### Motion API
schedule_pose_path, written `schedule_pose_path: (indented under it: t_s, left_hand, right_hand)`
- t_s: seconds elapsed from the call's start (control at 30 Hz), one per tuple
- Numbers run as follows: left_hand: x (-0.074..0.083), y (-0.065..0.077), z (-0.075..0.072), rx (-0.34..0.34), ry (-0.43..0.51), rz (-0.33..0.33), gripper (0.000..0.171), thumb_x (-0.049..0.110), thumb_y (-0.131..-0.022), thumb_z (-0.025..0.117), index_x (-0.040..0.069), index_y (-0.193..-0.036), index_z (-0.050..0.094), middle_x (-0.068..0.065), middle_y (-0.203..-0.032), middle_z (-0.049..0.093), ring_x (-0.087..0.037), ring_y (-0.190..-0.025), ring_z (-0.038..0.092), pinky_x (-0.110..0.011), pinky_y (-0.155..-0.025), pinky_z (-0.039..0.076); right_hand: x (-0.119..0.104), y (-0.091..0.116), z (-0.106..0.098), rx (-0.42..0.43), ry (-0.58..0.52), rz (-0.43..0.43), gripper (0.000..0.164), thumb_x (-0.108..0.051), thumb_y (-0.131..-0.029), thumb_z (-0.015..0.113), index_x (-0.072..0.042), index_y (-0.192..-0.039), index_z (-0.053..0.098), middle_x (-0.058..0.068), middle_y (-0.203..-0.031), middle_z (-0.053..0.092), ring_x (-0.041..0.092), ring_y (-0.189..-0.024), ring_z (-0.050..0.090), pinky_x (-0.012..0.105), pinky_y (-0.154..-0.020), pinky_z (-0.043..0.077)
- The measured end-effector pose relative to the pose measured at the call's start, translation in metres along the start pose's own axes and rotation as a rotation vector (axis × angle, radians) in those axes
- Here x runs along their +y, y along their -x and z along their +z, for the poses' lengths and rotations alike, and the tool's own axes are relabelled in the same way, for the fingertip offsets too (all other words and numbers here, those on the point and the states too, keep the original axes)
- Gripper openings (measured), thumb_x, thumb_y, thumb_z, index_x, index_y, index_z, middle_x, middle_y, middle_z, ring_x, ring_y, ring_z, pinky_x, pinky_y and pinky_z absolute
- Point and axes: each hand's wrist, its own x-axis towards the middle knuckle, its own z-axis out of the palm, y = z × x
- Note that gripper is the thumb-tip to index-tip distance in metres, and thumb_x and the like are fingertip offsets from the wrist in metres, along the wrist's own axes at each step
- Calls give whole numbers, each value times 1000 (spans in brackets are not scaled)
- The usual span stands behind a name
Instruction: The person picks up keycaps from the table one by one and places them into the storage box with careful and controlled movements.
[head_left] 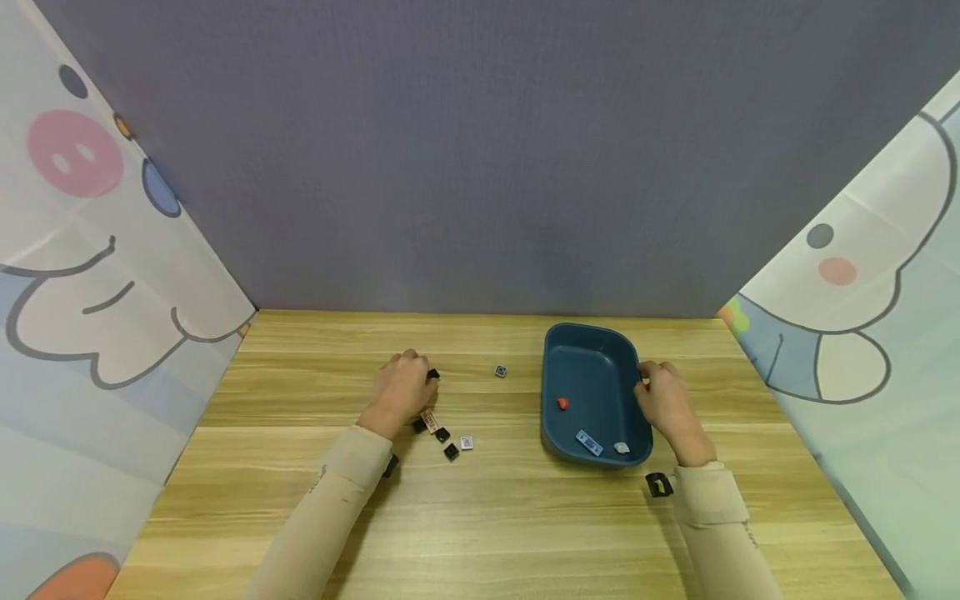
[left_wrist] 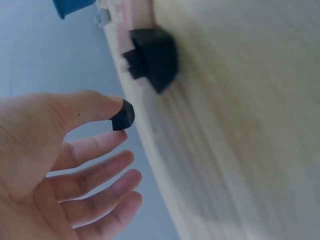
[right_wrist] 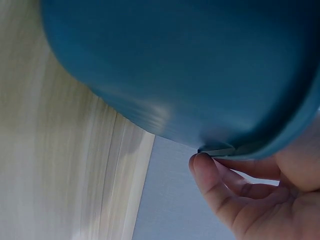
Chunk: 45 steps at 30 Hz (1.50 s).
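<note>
My left hand [head_left: 397, 390] is over the left part of the table. Its thumb and index finger pinch a small black keycap-like block [left_wrist: 123, 116], while the other fingers are spread and relaxed. Close by, another black block with a stub [left_wrist: 157, 57] lies on the wood. The right hand [head_left: 666, 408] grips the right rim of a blue plastic bin [head_left: 551, 358]; part of that hand is hidden behind the wall in the right wrist view. Inside the bin are a red piece [head_left: 562, 403], a long pale-blue piece [head_left: 589, 442] and a white piece [head_left: 622, 447].
Beside the left hand lie a beige bar [head_left: 430, 421], black blocks [head_left: 451, 452] and a white square block [head_left: 467, 442]. A grey block [head_left: 500, 371] sits farther back. Near the right sleeve is a black piece with a yellow-green mark [head_left: 659, 485]. A grey panel [head_left: 480, 167] backs the table.
</note>
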Motion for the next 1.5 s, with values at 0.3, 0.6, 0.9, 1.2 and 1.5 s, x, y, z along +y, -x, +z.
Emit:
schedule_pose_path:
  t_s: [0.3, 0.6, 0.9, 1.2, 1.5]
  left_hand:
    - [15, 3, -16, 20, 22, 48, 23, 30, -91, 74, 7, -99, 74, -10, -102, 66, -26, -86, 64, -41, -71, 58]
    - [44, 10, -34, 69, 110, 163, 25, 30, -92, 74, 9, -107, 74, -8, -115, 67, -28, -102, 65, -40, -83, 57]
    - [76, 9, -37, 83, 125, 288, 26, 32, -95, 72, 10, -109, 74, -6, -116, 66, -25, -104, 64, -37, -87, 55]
    - [120, 6, -32, 70, 131, 399, 26, 35, -96, 70, 13, -109, 75, -3, -113, 66, -21, -101, 63, -34, -87, 54]
    - [146, 4, -29, 68, 149, 477, 24, 36, -96, 68, 17, -109, 75, 2, -107, 67, -16, -95, 62, -28, -78, 54]
  right_hand:
    - [0, -1, -1, -3, 2, 3, 31, 7, -90, 53, 22, -117, 58, 36, -104, 59, 43, -89, 56, 55, -75, 51]
    - [0, 0, -1, -6, -1, 2, 31, 7, -90, 53, 21, -117, 58, 35, -104, 59, 41, -87, 55, 53, -74, 50]
    - [1, 0, 1, 13, -4, -5, 30, 8, -89, 55, 22, -115, 59, 35, -102, 59, 42, -87, 55, 54, -74, 50]
    - [1, 1, 1, 16, -3, -1, 30, 8, -89, 55, 21, -115, 59, 35, -102, 59, 42, -87, 56, 54, -74, 51]
    - [3, 0, 2, 25, -10, -6, 30, 8, -88, 54, 21, -114, 60, 34, -101, 60, 42, -87, 56, 55, -74, 51]
